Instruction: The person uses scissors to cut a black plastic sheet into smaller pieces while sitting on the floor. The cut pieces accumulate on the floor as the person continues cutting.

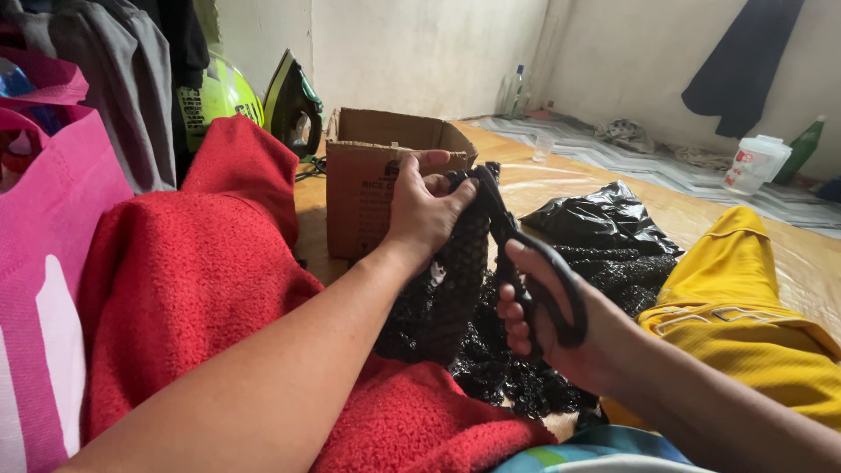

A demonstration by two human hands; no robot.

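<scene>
I see a piece of black sequined fabric (447, 298) in the middle of the view, held up near its top and trailing down into a dark heap on the floor (788, 254). My left hand (425, 206) grips the fabric's upper edge, its fingers (438, 159) curled together and clamped on the cloth. My right hand (547, 320) sits just right of and nearer than the left, its fingers threaded through the loops of black scissors (526, 263) and closed around the handles. The scissor blades point up and left, meeting the fabric beside my left thumb; I cannot tell how far the blades stand apart.

Right behind the left hand stands an open cardboard box (368, 180). To the right of the fabric lies a crumpled black plastic bag (604, 215), and nearer on the right a yellow garment (745, 315). A thick red cloth (201, 280) fills the near left, running under my left forearm. At the far left edge is a pink bag (44, 254), with grey clothing (123, 79) hanging above it. Beyond the red cloth, against the wall, sit a lime helmet (219, 96) and an upright iron (293, 101). Far right, near the wall, stand a white plastic jar (755, 164) and a green bottle (803, 144), under a dark garment (740, 61) hanging on the wall.
</scene>
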